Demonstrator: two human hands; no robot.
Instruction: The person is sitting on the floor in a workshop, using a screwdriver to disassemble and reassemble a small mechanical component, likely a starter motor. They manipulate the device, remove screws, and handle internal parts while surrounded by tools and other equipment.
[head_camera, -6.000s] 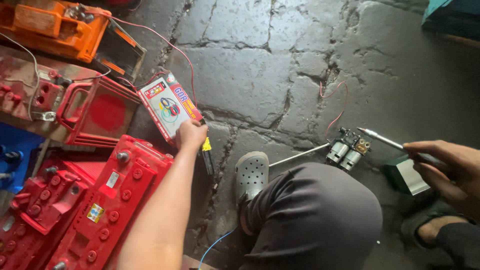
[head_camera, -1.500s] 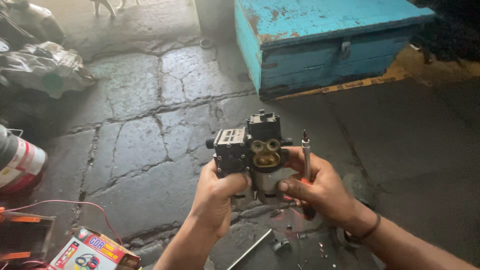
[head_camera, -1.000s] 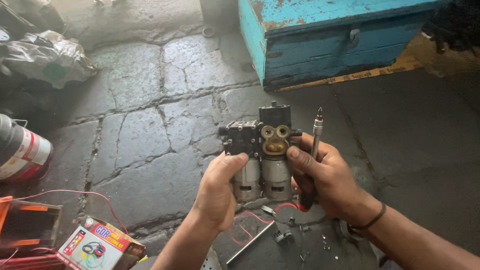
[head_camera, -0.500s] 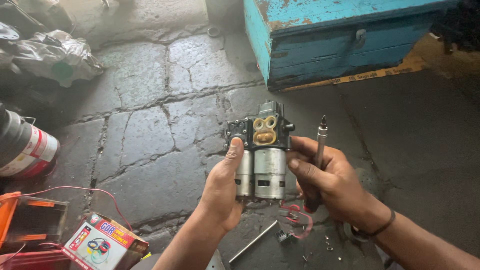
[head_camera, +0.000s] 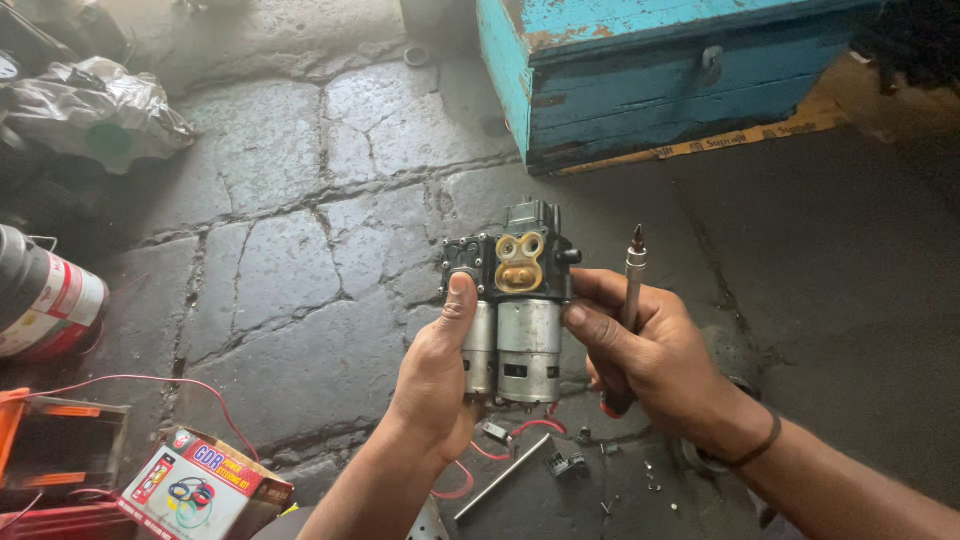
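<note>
Repair workshop: toolbox, loose parts

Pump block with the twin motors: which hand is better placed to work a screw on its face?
Right hand: it already holds the screwdriver, tip up beside the pump block. Left hand grips the motors.

Blue wooden chest top right; crumpled plastic bag top left; colourful cardboard box bottom left; cracked stone floor.
</note>
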